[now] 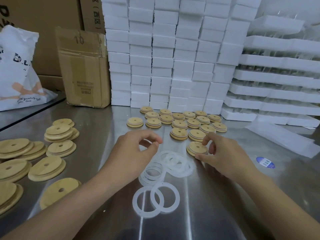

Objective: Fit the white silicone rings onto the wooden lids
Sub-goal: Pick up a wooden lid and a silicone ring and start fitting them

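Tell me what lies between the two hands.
Head view: bare steel table, the far edge of the silicone ring pile, and the wooden lid that the right hand grips; the left hand pinches a ring.

"10" on cardboard box [84,70], seemingly "D.L" on bag [19,70]

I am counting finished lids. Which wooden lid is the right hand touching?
The single lid just in front of the ringed group, on the right: the right hand pinches its rim. All other lids lie untouched.
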